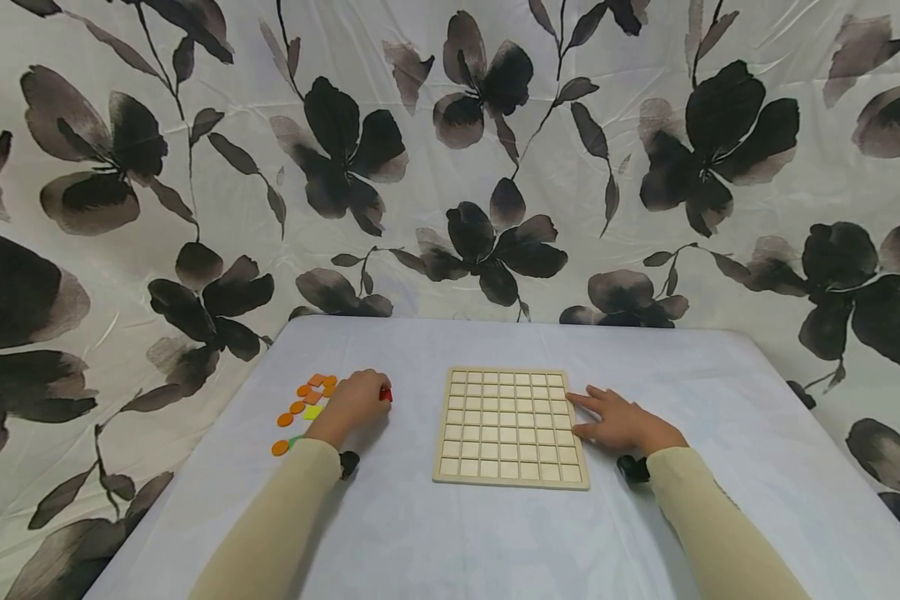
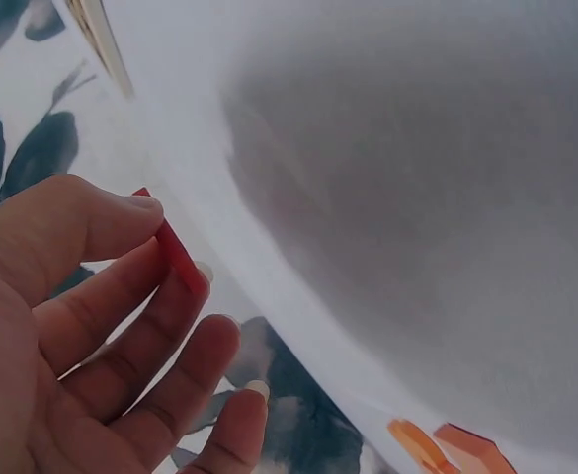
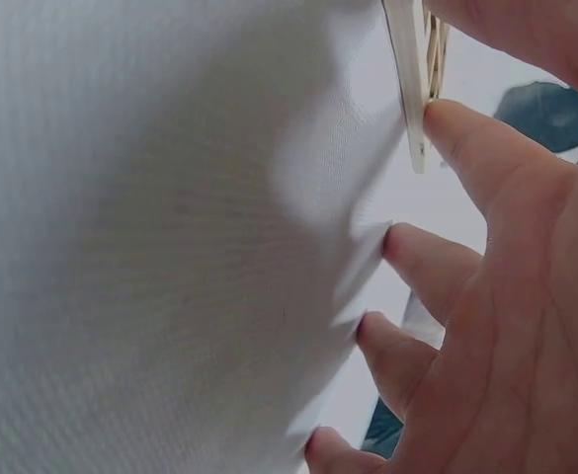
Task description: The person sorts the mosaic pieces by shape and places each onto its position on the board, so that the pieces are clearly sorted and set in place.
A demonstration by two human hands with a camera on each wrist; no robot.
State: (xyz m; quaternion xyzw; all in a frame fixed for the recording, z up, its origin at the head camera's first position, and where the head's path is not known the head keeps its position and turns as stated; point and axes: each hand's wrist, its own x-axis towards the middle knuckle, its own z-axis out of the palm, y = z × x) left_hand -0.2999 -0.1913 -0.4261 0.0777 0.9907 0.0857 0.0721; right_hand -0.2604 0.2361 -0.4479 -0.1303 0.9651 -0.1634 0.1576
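A red flat tile [image 2: 177, 254] is pinched between the thumb and fingers of my left hand [image 1: 356, 404], above the left part of the table. Part of the tile is hidden behind the thumb. To the right lies a light wooden grid board [image 1: 442, 433] with rows of square cells and a raised rim. My right hand [image 1: 617, 423] rests at the board's right edge, thumb and index finger touching the rim. In the right wrist view its other fingertips [image 3: 397, 237] press on the white cloth.
Left of my left hand lie several orange discs [image 1: 284, 420], orange squares [image 1: 313, 398], a yellow square [image 1: 312, 412] and a green piece [image 1: 295, 441], partly hidden by the wrist. A white cloth covers the table [image 1: 510, 542]. A floral curtain [image 1: 420, 167] hangs behind it.
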